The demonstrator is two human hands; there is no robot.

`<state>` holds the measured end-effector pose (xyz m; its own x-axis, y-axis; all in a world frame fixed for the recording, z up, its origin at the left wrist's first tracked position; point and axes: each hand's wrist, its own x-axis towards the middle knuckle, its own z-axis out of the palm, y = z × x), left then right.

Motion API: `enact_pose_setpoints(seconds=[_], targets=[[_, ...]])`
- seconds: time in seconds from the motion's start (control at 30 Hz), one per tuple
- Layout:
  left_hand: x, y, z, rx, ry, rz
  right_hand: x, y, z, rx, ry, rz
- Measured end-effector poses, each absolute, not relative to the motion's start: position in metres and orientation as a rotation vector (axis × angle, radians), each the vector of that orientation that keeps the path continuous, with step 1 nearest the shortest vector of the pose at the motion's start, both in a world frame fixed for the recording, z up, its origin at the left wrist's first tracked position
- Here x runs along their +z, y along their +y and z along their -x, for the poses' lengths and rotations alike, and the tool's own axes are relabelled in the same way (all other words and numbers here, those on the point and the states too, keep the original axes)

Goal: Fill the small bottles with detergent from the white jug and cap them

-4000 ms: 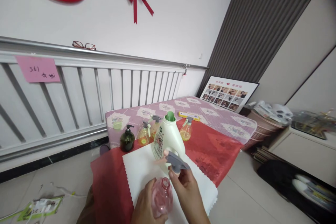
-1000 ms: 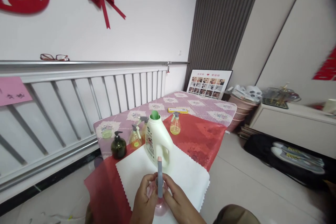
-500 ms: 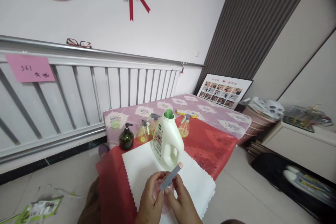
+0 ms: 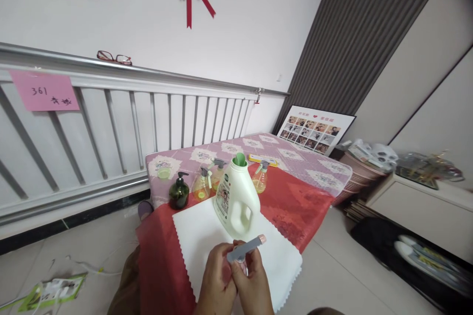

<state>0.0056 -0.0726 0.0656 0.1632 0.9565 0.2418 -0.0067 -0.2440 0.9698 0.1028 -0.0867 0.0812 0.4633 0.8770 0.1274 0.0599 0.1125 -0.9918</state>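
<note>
Both my hands are closed around a small spray bottle with a grey head (image 4: 246, 250) and a pink nozzle tip, which points up and to the right. My left hand (image 4: 219, 275) wraps the left side of its neck, and my right hand (image 4: 254, 275) grips the right side with the thumb in front. Fingers hide most of the pinkish, see-through body. Just beyond my hands, a large pale green detergent jug (image 4: 238, 197) stands uncapped on a white scalloped mat (image 4: 199, 251). A green spout shows in its mouth.
Behind the jug stand a dark green pump bottle (image 4: 179, 192) and several clear spray bottles, one (image 4: 260, 177) to the right. A light green cap (image 4: 163, 173) and a yellow box (image 4: 262, 160) lie on the patterned tablecloth (image 4: 291, 153). A radiator (image 4: 125, 128) lines the wall.
The spray head has turned clockwise toward level, its nozzle shifting right and slightly down. My hands have drawn closer together around the bottle. The jug has not moved.
</note>
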Motion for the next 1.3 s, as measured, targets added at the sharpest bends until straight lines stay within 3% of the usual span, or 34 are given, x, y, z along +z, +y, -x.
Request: enact_pose_setpoints(seconds=[0.37, 0.83, 1.1, 1.3], targets=[[0.055, -0.05, 0.022, 0.825, 0.74, -1.41, 0.108, -0.09, -0.112, 0.882, -1.065, 1.255], [0.055, -0.038, 0.034, 0.898, 0.758, -1.516, 0.162, -0.069, -0.136, 1.248, -1.273, 1.042], [0.015, -0.048, 0.012, 1.025, 1.198, -1.586, 0.146, -0.064, -0.134, 1.169, -1.226, 1.195], [-0.006, -0.053, 0.006, 1.007, 1.267, -1.719, 0.125, -0.069, -0.126, 0.913, -1.215, 1.335]])
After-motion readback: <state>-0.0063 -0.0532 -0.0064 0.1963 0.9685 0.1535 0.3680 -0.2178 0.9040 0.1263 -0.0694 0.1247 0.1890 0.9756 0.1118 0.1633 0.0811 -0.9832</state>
